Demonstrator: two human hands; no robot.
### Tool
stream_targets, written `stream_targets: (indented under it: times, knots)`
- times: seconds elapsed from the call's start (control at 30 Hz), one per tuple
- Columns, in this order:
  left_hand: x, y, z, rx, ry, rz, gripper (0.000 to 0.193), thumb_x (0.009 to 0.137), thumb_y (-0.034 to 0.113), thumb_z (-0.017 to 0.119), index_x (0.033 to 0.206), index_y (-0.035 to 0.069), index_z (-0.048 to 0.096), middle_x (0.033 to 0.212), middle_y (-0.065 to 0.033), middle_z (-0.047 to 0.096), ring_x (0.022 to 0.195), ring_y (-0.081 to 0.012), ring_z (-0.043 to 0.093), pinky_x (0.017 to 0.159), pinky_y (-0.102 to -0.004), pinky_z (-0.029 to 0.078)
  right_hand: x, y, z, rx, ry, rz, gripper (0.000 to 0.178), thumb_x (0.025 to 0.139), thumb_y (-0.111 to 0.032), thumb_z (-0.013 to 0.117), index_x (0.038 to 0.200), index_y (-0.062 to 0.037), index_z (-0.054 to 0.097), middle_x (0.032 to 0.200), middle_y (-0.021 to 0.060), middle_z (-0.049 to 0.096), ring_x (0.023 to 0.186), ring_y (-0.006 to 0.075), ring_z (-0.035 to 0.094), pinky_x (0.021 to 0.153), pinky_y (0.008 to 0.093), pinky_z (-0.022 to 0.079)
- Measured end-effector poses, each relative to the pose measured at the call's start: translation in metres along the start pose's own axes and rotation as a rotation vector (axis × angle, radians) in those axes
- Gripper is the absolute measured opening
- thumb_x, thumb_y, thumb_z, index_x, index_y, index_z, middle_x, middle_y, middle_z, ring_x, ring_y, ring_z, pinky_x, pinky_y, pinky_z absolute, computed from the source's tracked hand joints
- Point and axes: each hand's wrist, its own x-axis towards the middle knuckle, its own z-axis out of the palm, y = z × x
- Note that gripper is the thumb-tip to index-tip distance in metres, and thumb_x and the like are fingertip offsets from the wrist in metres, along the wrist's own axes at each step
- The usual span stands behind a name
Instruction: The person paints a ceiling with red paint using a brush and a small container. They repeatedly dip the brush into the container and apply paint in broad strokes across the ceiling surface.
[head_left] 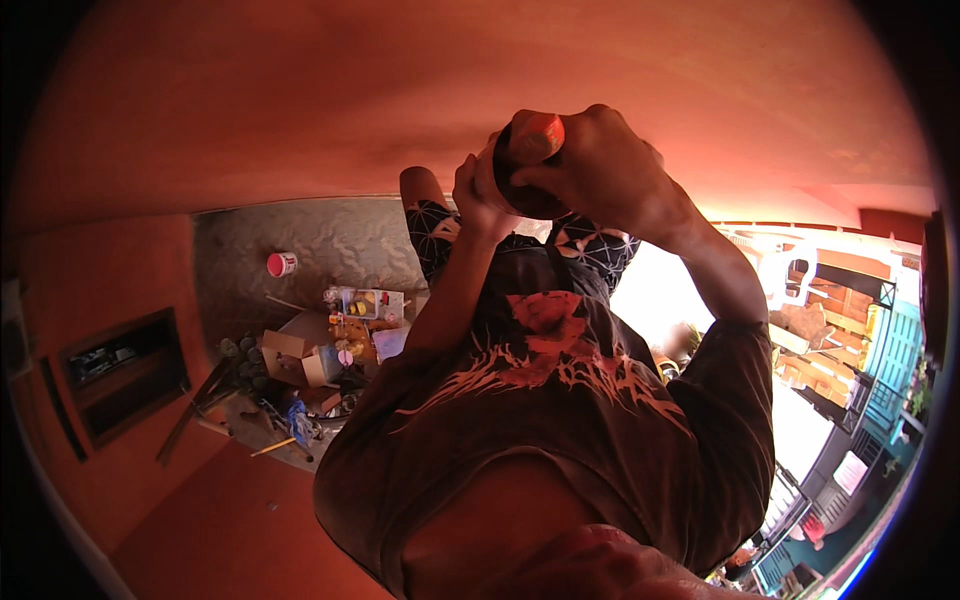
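Observation:
In front of my body, close to the orange-red wall [330, 130], I hold a round open pot [536, 204] with a dark inside. My left hand [482, 206] is closed around its left side, thumb near the rim. Over the pot's right side, my right hand [608, 170] grips a short thick tool with an orange-red end [538, 137], like a paintbrush. That end sits at the pot's mouth. My right fingers hide the rest of the tool, and the pot's contents cannot be made out.
Down on the left floor stand a red-and-white bucket [281, 264], a clear bin [372, 303] of small items and an open cardboard box [290, 358] amid clutter. A framed wall recess [126, 376] is at far left. White chairs [797, 270] and planks [835, 335] lie in bright light at right.

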Motion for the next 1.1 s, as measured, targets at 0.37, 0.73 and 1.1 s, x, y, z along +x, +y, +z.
stream_targets:
  times: [0.37,0.73,1.1]
  knots:
    - [0.007,-0.003,0.048,0.119,0.406,0.009,0.069,0.097,0.063,0.034,0.14,0.011,0.048,0.124,-0.0162,0.062,0.095,-0.0283,0.069,0.066,-0.0416,0.06,0.002,-0.009,-0.028,-0.03,0.149,-0.05,0.017,0.087,-0.021,0.073,0.092,-0.0047,0.068,0.067,0.0129,0.068,0.06,0.0283,0.068,0.061,0.0377,0.056]
    - [0.001,-0.007,0.023,0.154,0.403,-0.025,0.072,0.096,0.062,0.028,0.14,0.009,0.047,0.119,-0.0152,0.062,0.086,-0.0241,0.069,0.047,-0.0333,0.051,0.011,-0.011,-0.034,-0.38,0.163,-0.24,0.013,0.086,-0.016,0.069,0.091,-0.0049,0.064,0.074,0.0151,0.068,0.071,0.0366,0.067,0.07,0.0462,0.053]
    - [0.002,-0.009,0.022,0.076,0.252,-0.073,0.061,0.098,0.056,0.038,0.142,0.014,0.045,0.126,-0.0091,0.06,0.097,-0.0247,0.065,0.055,-0.0393,0.05,0.021,-0.038,-0.054,-0.53,-0.167,-0.047,0.028,0.088,-0.02,0.063,0.114,-0.0102,0.067,0.09,0.0132,0.071,0.087,0.036,0.067,0.083,0.0486,0.051]
